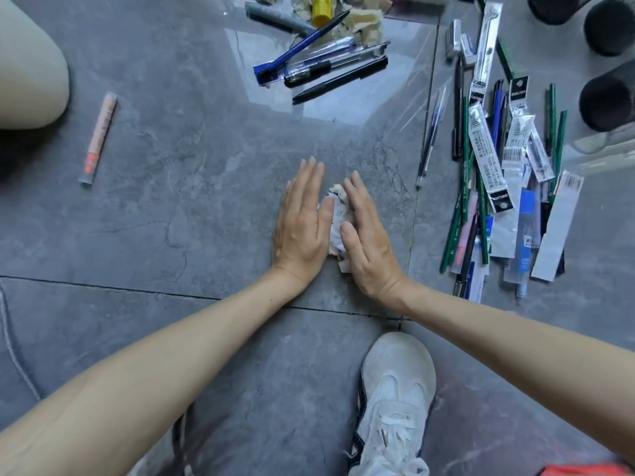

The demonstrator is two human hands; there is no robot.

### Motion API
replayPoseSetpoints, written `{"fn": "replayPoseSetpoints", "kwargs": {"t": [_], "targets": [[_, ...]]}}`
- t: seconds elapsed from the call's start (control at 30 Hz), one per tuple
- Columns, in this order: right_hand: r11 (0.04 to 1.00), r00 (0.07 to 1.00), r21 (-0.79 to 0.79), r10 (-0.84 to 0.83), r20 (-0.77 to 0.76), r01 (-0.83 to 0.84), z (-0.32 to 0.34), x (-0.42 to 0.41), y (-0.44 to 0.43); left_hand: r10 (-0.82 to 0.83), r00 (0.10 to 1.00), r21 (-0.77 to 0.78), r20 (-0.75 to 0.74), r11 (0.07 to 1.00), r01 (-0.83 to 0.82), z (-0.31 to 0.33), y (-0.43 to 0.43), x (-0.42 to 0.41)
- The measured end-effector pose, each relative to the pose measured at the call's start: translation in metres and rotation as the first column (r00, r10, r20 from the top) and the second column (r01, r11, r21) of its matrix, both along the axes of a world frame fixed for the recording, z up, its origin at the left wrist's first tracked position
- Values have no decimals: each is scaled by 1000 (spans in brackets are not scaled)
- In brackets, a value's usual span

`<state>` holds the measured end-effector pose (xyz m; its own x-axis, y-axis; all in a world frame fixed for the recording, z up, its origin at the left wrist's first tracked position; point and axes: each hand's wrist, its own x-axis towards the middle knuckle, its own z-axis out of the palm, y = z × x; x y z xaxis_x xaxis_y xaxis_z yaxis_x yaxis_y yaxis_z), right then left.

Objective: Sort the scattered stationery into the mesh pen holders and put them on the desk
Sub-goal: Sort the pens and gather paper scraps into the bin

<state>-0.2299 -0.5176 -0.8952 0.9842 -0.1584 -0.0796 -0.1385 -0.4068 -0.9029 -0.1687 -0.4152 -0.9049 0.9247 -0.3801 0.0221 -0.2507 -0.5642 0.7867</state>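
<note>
Shoe [395, 389]: lowest in the frame, right of centre, I see a pale grey trainer planted on the grey tile floor [171, 218].
Left hand [302, 221]: just above frame centre, flat on the floor, fingers straight and together, released, its thumb side pressing against the wad.
Right hand [364, 235]: just right of it, also flat with fingers straight and grasping nothing, its thumb edge pushing on the wad from the other side.
Wad [335, 228]: crumpled white and cream paper, on the floor between my two hands and touched by both.
Pens [326, 70]: upper centre, blue and black ones lie loose in a cluster, with cream scraps [367, 22] and a yellow tube [321, 8] just above them.
Pile [498, 187]: right side, green pencils, refills and packets heaped together, apart from my hands.
Holders [608, 94]: three black mesh ones at the upper right edge, near the pile; I cannot tell what is inside.
Marker [98, 139]: orange, alone at left, well apart from everything else.
</note>
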Motion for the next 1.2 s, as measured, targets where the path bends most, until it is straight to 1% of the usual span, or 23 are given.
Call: {"fn": "replayPoseSetpoints", "kwargs": {"t": [0.1, 0.17, 0.23, 0.37, 0.43, 0.57, 0.63, 0.67, 0.7, 0.77, 0.83, 0.93, 0.97, 1.0, 1.07, 1.1, 1.13, 1.2], "targets": [[996, 996, 0, -85, 22, 85, -1, 7, 7, -70, 997, 3, 43, 998, 70, -3, -5, -4], [982, 982, 29, -188, 19, 188, -1, 13, 16, -71, 997, -45, 23, 996, 72, -3, -11, -8], [954, 957, 81, -292, 10, 290, 2, 19, 23, 11, 1000, -113, -28, 993, -14, -1, -18, -10], [884, 910, 229, -413, -24, 408, 8, 22, 26, 145, 979, -234, -143, 956, -176, 9, -32, -14], [830, 888, 325, -453, -82, 454, 9, 23, 24, 183, 960, -293, -211, 925, -240, 14, -39, -17], [745, 848, 406, -481, -223, 529, 13, 27, 19, 226, 899, -357, -375, 860, -365, 21, -51, -18], [708, 824, 422, -506, -256, 566, 19, 30, 12, 257, 838, -370, -481, 807, -460, 25, -57, -17], [677, 805, 436, -526, -275, 592, 21, 33, 9, 274, 789, -370, -549, 767, -524, 28, -61, -16], [625, 778, 467, -545, -312, 626, 25, 36, 7, 284, 734, -364, -617, 724, -586, 31, -64, -14], [491, 716, 531, -565, -409, 691, 33, 42, 2, 283, 624, -343, -729, 637, -690, 39, -69, -9], [405, 686, 565, -543, -483, 719, 37, 48, -1, 268, 543, -322, -796, 573, -754, 47, -73, -6], [349, 661, 572, -521, -540, 743, 48, 55, 1, 224, 454, -297, -862, 501, -812, 59, -74, -2], [358, 660, 564, -519, -543, 744, 51, 58, 1, 214, 445, -297, -869, 493, -817, 63, -74, 1], [408, 674, 540, -510, -534, 736, 54, 60, 1, 211, 451, -301, -867, 501, -811, 68, -73, 4], [568, 726, 460, -453, -517, 683, 63, 66, 2, 190, 499, -334, -846, 541, -772, 77, -71, 12], [620, 745, 432, -433, -508, 655, 69, 71, 4, 172, 526, -359, -833, 555, -751, 83, -69, 16], [652, 755, 404, -441, -486, 641, 76, 78, 6, 154, 546, -385, -823, 555, -737, 90, -67, 23], [664, 742, 351, -502, -445, 660, 90, 96, 4, 144, 571, -417, -809, 545, -728, 102, -66, 38]]}}
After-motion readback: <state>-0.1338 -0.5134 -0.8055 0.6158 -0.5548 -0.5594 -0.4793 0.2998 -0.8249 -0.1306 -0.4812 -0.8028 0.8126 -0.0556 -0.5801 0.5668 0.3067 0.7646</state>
